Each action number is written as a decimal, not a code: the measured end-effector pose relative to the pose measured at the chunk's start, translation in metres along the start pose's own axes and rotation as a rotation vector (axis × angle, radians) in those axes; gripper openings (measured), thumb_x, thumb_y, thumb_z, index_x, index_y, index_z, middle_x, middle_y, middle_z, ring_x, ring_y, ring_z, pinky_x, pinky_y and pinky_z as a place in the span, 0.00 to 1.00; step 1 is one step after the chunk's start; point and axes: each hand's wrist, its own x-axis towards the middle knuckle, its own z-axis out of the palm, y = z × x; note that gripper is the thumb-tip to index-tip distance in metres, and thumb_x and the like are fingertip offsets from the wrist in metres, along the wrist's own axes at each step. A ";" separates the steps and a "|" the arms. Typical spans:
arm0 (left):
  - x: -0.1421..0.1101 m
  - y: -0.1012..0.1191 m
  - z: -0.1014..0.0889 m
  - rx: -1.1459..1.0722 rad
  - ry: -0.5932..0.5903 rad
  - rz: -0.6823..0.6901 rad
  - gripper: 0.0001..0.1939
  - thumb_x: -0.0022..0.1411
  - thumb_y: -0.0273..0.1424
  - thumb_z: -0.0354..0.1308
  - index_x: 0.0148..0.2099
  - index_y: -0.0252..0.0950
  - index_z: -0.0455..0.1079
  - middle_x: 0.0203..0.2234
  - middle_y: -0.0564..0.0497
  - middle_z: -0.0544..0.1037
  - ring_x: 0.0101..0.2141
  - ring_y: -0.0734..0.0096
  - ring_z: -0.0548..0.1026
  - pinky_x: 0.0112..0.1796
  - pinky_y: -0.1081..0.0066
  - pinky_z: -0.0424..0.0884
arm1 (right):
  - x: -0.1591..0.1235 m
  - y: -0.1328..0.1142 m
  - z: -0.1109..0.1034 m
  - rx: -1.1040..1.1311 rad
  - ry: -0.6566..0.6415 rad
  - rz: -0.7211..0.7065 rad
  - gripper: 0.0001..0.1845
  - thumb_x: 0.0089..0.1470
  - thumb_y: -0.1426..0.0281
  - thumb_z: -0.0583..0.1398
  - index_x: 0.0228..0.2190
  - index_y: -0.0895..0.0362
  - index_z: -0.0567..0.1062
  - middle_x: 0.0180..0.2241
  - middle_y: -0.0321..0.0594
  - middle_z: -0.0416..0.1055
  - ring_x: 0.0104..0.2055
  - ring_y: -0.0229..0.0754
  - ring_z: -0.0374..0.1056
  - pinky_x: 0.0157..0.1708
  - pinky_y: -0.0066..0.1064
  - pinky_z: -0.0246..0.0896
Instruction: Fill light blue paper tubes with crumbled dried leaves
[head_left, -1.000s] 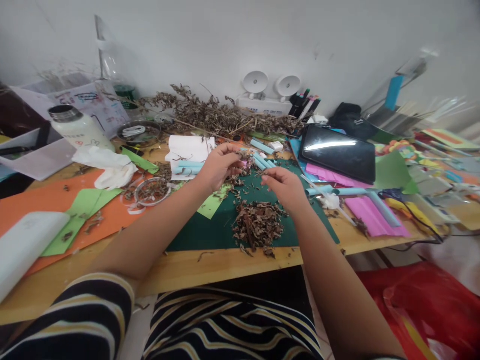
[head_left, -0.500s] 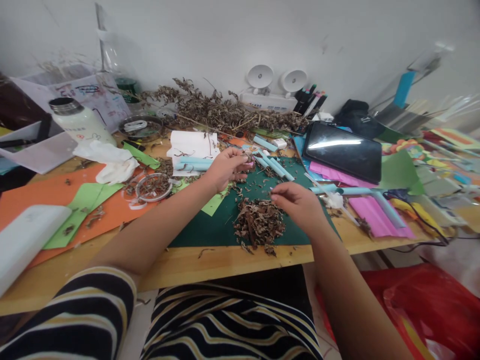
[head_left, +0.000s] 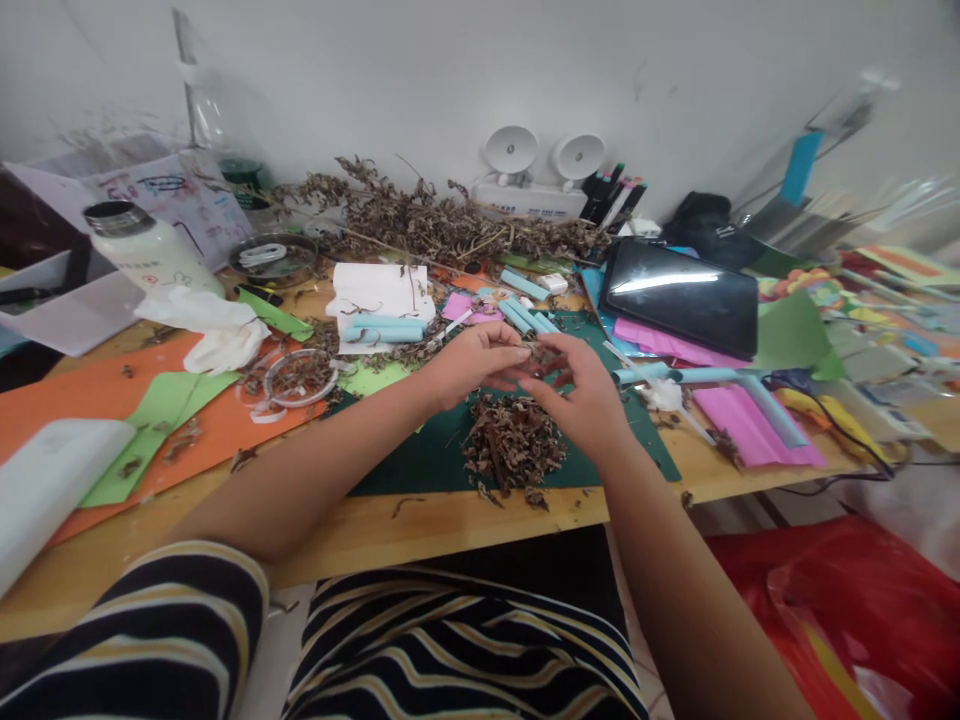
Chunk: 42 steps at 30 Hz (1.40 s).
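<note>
My left hand (head_left: 480,366) and my right hand (head_left: 583,385) are close together above the green cutting mat (head_left: 405,465). Their curled fingers meet around small dried leaf bits (head_left: 531,354), partly hidden by the fingers. Just below the hands, a heap of crumbled dried brown leaves (head_left: 511,445) lies on the mat near the table's front edge. Pale blue paper tubes (head_left: 517,313) lie just behind my fingers. More blue tubes (head_left: 388,328) rest on a white paper sheet (head_left: 379,282) at the left.
Dried leafy branches (head_left: 420,220) stretch along the wall. A black tablet (head_left: 681,298) and pink paper (head_left: 754,425) are at the right. At the left are a tape roll (head_left: 300,402), crumpled tissue (head_left: 225,335), an open bottle (head_left: 150,245) and a white oblong object (head_left: 64,490).
My left hand has moved slightly down and right, and my right hand up and left, so the fingers now meet above the leaf heap. The view has shifted slightly.
</note>
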 end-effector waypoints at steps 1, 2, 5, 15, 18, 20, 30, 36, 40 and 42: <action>0.000 0.000 0.000 0.024 -0.004 0.015 0.10 0.48 0.29 0.57 0.30 0.33 0.57 0.23 0.54 0.72 0.26 0.77 0.73 0.26 0.76 0.68 | -0.001 -0.001 -0.001 -0.023 0.022 -0.001 0.17 0.43 0.65 0.57 0.38 0.56 0.67 0.36 0.41 0.68 0.30 0.37 0.64 0.27 0.30 0.61; 0.000 0.000 -0.001 0.051 -0.001 0.026 0.10 0.48 0.29 0.56 0.30 0.33 0.57 0.23 0.54 0.72 0.26 0.77 0.73 0.26 0.77 0.67 | -0.002 -0.001 -0.002 -0.033 0.053 0.018 0.13 0.45 0.65 0.56 0.34 0.56 0.70 0.31 0.39 0.69 0.29 0.37 0.64 0.27 0.30 0.61; 0.002 0.000 -0.003 0.116 0.042 0.038 0.08 0.50 0.28 0.54 0.30 0.33 0.57 0.24 0.53 0.72 0.27 0.77 0.73 0.25 0.78 0.66 | -0.008 0.003 -0.010 -0.014 0.142 0.144 0.09 0.47 0.65 0.54 0.26 0.57 0.71 0.21 0.35 0.68 0.22 0.35 0.62 0.24 0.28 0.58; 0.003 0.001 -0.003 0.200 0.053 0.090 0.07 0.48 0.24 0.55 0.27 0.31 0.57 0.16 0.57 0.68 0.21 0.82 0.70 0.22 0.80 0.64 | -0.029 0.003 -0.007 -0.151 -0.130 -0.068 0.10 0.48 0.66 0.54 0.31 0.56 0.71 0.30 0.40 0.71 0.34 0.40 0.65 0.35 0.34 0.61; 0.001 -0.001 -0.001 0.234 0.015 0.124 0.07 0.47 0.25 0.56 0.26 0.31 0.59 0.16 0.56 0.68 0.20 0.82 0.69 0.23 0.79 0.64 | -0.026 0.002 -0.004 -0.098 0.000 0.035 0.17 0.48 0.64 0.53 0.40 0.57 0.66 0.35 0.43 0.69 0.32 0.38 0.65 0.32 0.33 0.62; 0.000 -0.002 0.000 0.256 -0.017 0.152 0.07 0.47 0.26 0.56 0.26 0.31 0.59 0.16 0.56 0.68 0.19 0.83 0.68 0.22 0.79 0.64 | -0.024 0.000 -0.005 -0.043 0.081 0.056 0.22 0.47 0.63 0.54 0.44 0.58 0.62 0.37 0.43 0.68 0.30 0.36 0.65 0.28 0.31 0.62; -0.002 0.005 0.001 0.273 0.041 0.267 0.03 0.51 0.27 0.51 0.28 0.33 0.59 0.19 0.56 0.68 0.21 0.83 0.67 0.24 0.78 0.64 | -0.034 -0.005 -0.013 -0.193 0.358 -0.032 0.04 0.46 0.71 0.55 0.25 0.56 0.70 0.22 0.34 0.70 0.24 0.34 0.64 0.25 0.26 0.59; -0.003 0.002 0.004 0.646 0.072 0.282 0.03 0.49 0.27 0.52 0.28 0.31 0.65 0.20 0.55 0.67 0.21 0.81 0.65 0.24 0.77 0.62 | -0.046 0.001 -0.001 -0.224 0.129 -0.122 0.05 0.45 0.72 0.56 0.28 0.56 0.70 0.29 0.38 0.70 0.33 0.39 0.65 0.34 0.33 0.61; -0.005 0.004 0.004 0.804 0.110 0.334 0.05 0.49 0.27 0.51 0.30 0.32 0.67 0.22 0.54 0.69 0.22 0.81 0.64 0.26 0.77 0.61 | -0.045 0.000 0.002 -0.216 0.110 -0.032 0.13 0.47 0.71 0.53 0.38 0.55 0.68 0.40 0.43 0.67 0.42 0.43 0.62 0.40 0.39 0.59; -0.006 0.007 0.003 0.818 0.095 0.349 0.05 0.50 0.27 0.51 0.29 0.32 0.67 0.23 0.54 0.70 0.23 0.80 0.65 0.27 0.77 0.61 | -0.043 -0.001 0.000 -0.176 0.179 0.009 0.17 0.48 0.70 0.53 0.42 0.55 0.65 0.42 0.44 0.65 0.41 0.42 0.62 0.39 0.38 0.60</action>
